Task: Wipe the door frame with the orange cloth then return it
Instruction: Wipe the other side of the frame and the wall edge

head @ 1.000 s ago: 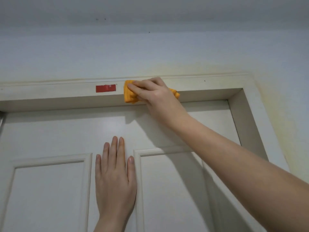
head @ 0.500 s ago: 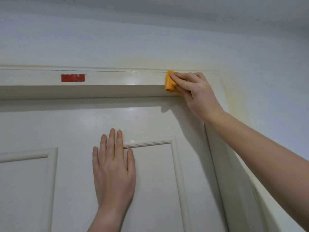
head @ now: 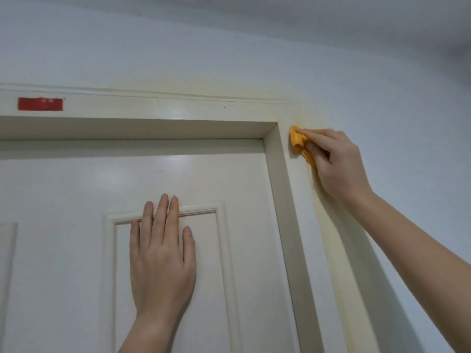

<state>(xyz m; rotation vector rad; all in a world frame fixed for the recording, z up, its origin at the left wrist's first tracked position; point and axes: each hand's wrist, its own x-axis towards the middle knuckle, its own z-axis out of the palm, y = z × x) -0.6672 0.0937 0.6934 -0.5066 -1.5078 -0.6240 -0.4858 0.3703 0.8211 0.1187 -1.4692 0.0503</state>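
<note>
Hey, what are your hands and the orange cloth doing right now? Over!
Right hand presses orange cloth on door frame, upper right corner. Left hand flat on door. Nothing blocking.

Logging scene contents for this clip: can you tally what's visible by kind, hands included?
Hands: 2, left hand flat on door, right hand gripping cloth
Orange cloth: 1
Red tape strip: 1
Door: 1
Door frame: 1
Total: 6
</note>
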